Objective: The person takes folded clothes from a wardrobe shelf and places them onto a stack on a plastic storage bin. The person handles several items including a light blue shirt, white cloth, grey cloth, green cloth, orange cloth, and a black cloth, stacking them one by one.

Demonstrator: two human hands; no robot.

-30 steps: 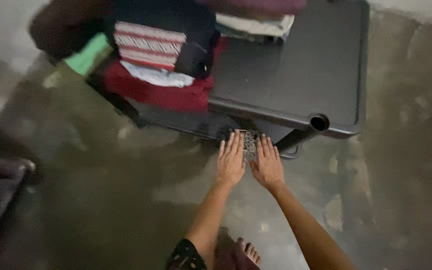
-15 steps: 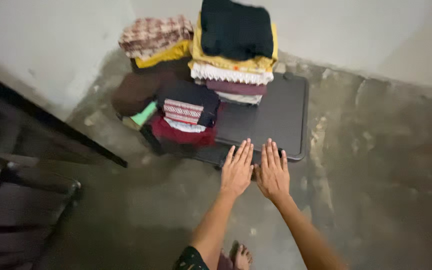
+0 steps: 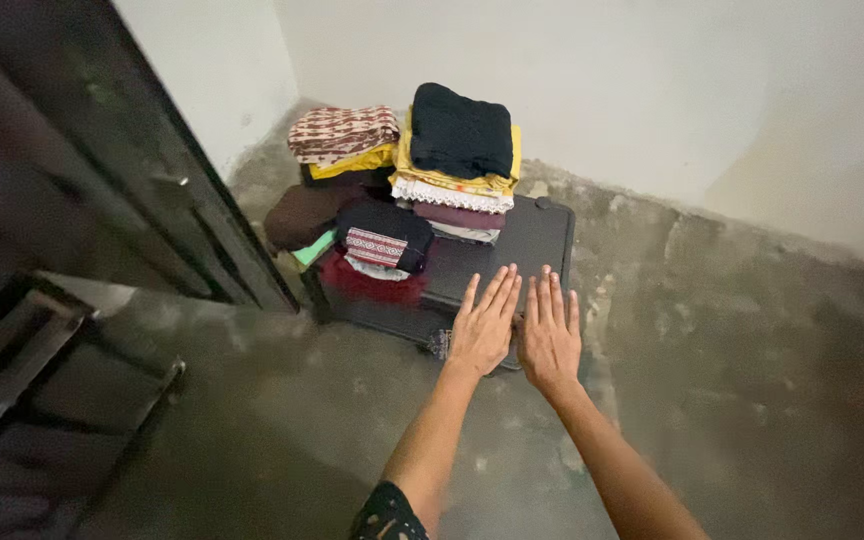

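My left hand point(image 3: 484, 322) and my right hand point(image 3: 550, 328) are stretched out side by side, palms down, fingers spread, holding nothing. They hover over the near edge of a low black table point(image 3: 522, 245) that stands on the floor. On the table's far side lie stacks of folded clothes: a black garment on yellow and white pieces point(image 3: 460, 135), a brown patterned fold point(image 3: 344, 131), and a dark piece with a red striped band point(image 3: 380, 245) over red cloth.
A dark metal door or frame point(image 3: 142, 180) stands at the left, with a dark low frame point(image 3: 12, 380) beyond it. White walls meet in the corner behind the table. The floor point(image 3: 752, 380) is stained grey concrete.
The view has risen and pulled back from the table, so the corner walls and door now show. Both hands stay flat and together at the table's near edge.
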